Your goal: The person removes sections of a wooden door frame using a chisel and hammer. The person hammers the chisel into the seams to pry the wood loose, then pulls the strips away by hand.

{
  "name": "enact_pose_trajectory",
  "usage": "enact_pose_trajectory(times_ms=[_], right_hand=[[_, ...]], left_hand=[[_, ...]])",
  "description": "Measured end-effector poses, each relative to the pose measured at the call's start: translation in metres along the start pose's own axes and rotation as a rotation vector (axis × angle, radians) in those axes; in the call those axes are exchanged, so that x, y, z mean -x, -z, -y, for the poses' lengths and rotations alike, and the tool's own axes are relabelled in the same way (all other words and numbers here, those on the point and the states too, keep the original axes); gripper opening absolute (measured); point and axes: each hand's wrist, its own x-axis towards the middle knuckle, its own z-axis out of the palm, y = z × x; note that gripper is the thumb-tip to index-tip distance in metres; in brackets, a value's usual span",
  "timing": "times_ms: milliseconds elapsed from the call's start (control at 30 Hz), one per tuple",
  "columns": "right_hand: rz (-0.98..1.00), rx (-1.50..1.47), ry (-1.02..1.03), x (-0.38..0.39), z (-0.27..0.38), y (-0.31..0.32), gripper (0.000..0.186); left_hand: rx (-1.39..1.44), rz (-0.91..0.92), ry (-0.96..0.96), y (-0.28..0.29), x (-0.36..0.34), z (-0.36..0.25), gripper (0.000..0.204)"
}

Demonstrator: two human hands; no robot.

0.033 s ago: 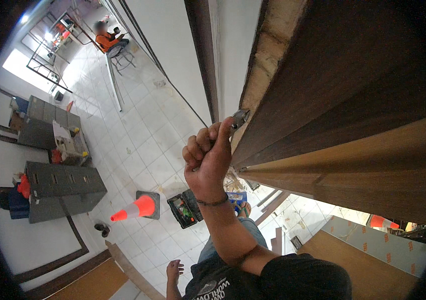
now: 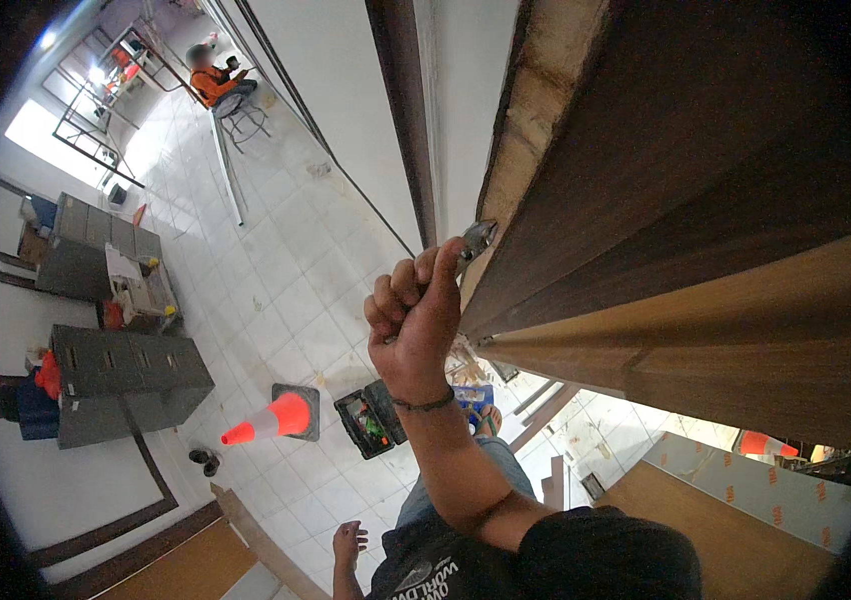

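Looking down from the head view: right hand (image 2: 418,318) raised, fist closed tight around the handles of pliers (image 2: 476,241). Grip holds the pliers firmly; handles hidden inside the fist. Long axis runs from the fist up and to the right, metal nose pointing at the edge of the wooden door frame (image 2: 666,230), tip touching or just beside it, cannot tell which. Left hand (image 2: 350,545) hangs low near the bottom edge, fingers loosely spread, holding nothing. Far below on the tiled floor (image 2: 276,260): orange traffic cone (image 2: 271,420) lying beside an open toolbox (image 2: 371,418); grey filing cabinets (image 2: 116,375) to the left.
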Motion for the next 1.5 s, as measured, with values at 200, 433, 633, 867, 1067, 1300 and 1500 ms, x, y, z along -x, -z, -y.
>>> enact_pose_trajectory(times_ms=[200, 433, 633, 867, 1067, 1300, 1500], right_hand=[[0.275, 0.199, -0.022, -0.019, 0.014, 0.053, 0.044], [0.484, 0.489, -0.011, -0.052, 0.041, 0.103, 0.044], [0.468, 0.676, -0.021, -0.047, 0.047, 0.108, 0.042], [0.311, 0.49, 0.064, -0.026, 0.019, 0.072, 0.047], [0.278, 0.483, -0.068, -0.017, 0.024, 0.06, 0.056], [0.248, 0.402, 0.012, -0.012, 0.016, 0.041, 0.043], [0.135, 0.369, 0.052, -0.012, 0.008, 0.028, 0.04]], left_hand=[[0.082, -0.058, -0.004, -0.004, 0.007, -0.006, 0.029], [0.02, -0.033, 0.013, -0.011, 0.007, 0.014, 0.031], [-0.013, 0.013, 0.019, -0.02, 0.007, 0.032, 0.035], [-0.058, 0.035, -0.046, -0.035, 0.006, 0.003, 0.038], [-0.065, 0.008, -0.085, -0.029, -0.001, -0.004, 0.034], [-0.051, 0.015, -0.032, -0.015, 0.0, 0.015, 0.032], [-0.034, 0.008, 0.018, -0.006, -0.005, 0.024, 0.033]])
